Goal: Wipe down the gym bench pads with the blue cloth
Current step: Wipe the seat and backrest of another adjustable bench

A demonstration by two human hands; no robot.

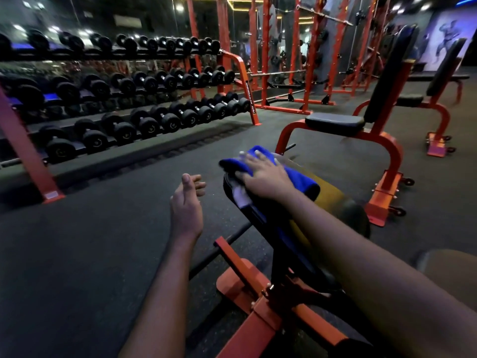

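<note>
Pressure is coming from the right hand (263,177), which is lying flat with fingers spread on the blue cloth (305,186), curling round nothing. The folded fabric is being pinned against the top end of the inclined bench pad (333,200), and the broad palm is likely giving the widest wiping contact. The right forearm is stretching along the pad. The left hand (187,202) is hovering relaxed and empty just beside the pad, thumb up, probably balancing the reach.
</note>
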